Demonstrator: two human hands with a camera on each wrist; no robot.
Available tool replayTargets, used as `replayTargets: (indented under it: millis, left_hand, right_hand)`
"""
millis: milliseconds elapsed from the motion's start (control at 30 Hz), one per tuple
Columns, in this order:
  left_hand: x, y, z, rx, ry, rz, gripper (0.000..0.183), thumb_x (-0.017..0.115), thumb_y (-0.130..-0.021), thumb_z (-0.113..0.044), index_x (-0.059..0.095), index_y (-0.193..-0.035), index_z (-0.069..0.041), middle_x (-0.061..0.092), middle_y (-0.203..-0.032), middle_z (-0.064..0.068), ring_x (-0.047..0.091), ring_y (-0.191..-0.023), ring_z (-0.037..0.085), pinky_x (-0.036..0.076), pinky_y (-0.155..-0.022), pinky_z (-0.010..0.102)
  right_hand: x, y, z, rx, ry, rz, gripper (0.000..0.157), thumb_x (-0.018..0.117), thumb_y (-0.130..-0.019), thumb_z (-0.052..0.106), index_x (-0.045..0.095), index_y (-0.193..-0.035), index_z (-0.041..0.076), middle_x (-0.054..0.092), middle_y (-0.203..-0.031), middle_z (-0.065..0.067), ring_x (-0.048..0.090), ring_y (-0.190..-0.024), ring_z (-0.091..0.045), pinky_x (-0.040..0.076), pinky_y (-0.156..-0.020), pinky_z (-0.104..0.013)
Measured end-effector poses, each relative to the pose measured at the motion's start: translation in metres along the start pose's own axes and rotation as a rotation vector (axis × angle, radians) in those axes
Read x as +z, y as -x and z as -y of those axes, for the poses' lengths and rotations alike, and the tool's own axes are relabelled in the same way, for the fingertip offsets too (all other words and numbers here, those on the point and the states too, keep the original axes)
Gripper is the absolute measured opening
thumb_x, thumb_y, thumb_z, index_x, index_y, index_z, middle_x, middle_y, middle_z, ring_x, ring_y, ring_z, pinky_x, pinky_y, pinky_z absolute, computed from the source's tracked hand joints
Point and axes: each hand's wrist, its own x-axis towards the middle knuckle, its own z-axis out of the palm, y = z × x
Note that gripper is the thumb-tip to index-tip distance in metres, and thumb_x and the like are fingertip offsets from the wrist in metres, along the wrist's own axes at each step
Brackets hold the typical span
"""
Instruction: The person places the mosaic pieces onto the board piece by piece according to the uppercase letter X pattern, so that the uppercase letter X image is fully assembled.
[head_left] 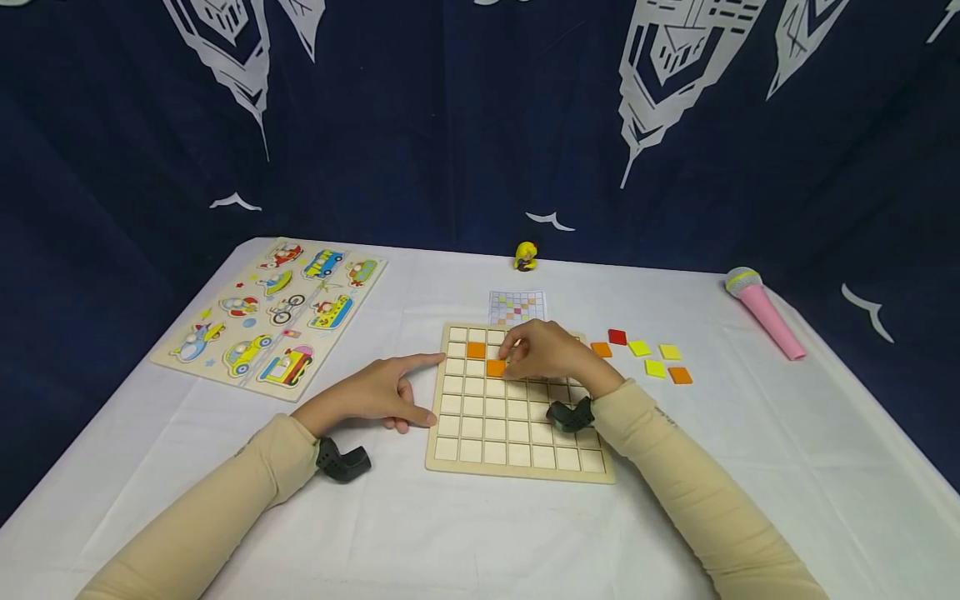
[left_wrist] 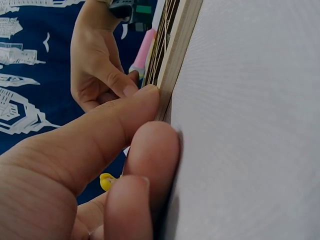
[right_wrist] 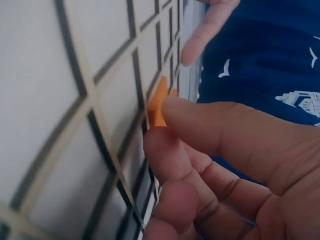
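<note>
A wooden grid board [head_left: 471,451] with square cells lies before me. My left hand [head_left: 378,388] rests at its left edge, index finger and thumb stretched out with their tips at the rim. In the left wrist view, fingertips [left_wrist: 150,100] meet the board's side. Over the upper part of the grid, my right hand [head_left: 545,350] pinches an orange square tile [head_left: 495,367] between thumb and index finger. The right wrist view shows this orange tile [right_wrist: 158,102] tilted against the grid. Another orange tile [head_left: 476,350] sits in a cell up and to the left.
Loose yellow tiles [head_left: 655,368], orange tiles [head_left: 680,376] and a red tile [head_left: 617,337] lie right of the board. Behind it is a printed pattern card [head_left: 517,307], then a yellow figurine [head_left: 526,256]. A vehicle puzzle [head_left: 273,312] lies left, a pink microphone [head_left: 768,317] far right.
</note>
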Motion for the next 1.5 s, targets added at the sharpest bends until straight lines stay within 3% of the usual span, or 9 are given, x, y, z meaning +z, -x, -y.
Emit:
replayTargets:
  millis: [267,633,1133,1500]
  left_hand:
    - [-0.001,0.002,-0.001,0.005,-0.006,-0.001,0.099,0.093,-0.086,-0.022,0.038,-0.169,-0.012,0.067,-0.062,0.005,0.057,-0.050,0.012,0.042,-0.053,0.024]
    - [-0.001,0.002,-0.002,0.008,-0.003,0.002,0.100,0.093,-0.086,-0.022,0.038,-0.169,-0.011,0.066,-0.061,0.005,0.057,-0.050,0.012,0.044,-0.053,0.024]
    - [0.001,0.002,-0.004,-0.004,-0.008,0.007,0.100,0.093,-0.086,-0.023,0.038,-0.169,-0.012,0.066,-0.062,0.005,0.056,-0.050,0.012,0.043,-0.053,0.024]
    - [0.000,0.002,-0.003,0.005,-0.007,0.005,0.100,0.093,-0.087,-0.022,0.038,-0.169,-0.011,0.066,-0.061,0.004,0.056,-0.050,0.012,0.042,-0.053,0.024]
  right_hand:
    - [-0.015,0.011,-0.014,-0.066,-0.046,-0.016,0.017,0.076,-0.099,0.012,0.077,-0.113,0.001,0.074,-0.086,-0.005,0.061,-0.063,-0.016,0.051,-0.065,-0.029]
    - [-0.036,0.030,-0.050,-0.148,-0.303,0.063,0.027,0.072,-0.101,0.003,0.069,-0.123,-0.011,0.061,-0.081,-0.004,0.053,-0.063,-0.016,0.048,-0.065,-0.028]
    - [-0.058,0.070,-0.084,-0.090,-0.375,-0.076,0.031,0.070,-0.102,0.003,0.065,-0.126,-0.015,0.068,-0.087,-0.010,0.055,-0.066,-0.015,0.049,-0.065,-0.030]
    - [-0.074,0.098,-0.116,0.022,-0.332,-0.176,0.030,0.072,-0.104,0.011,0.066,-0.127,-0.007,0.068,-0.094,-0.002,0.059,-0.071,-0.019,0.051,-0.065,-0.028]
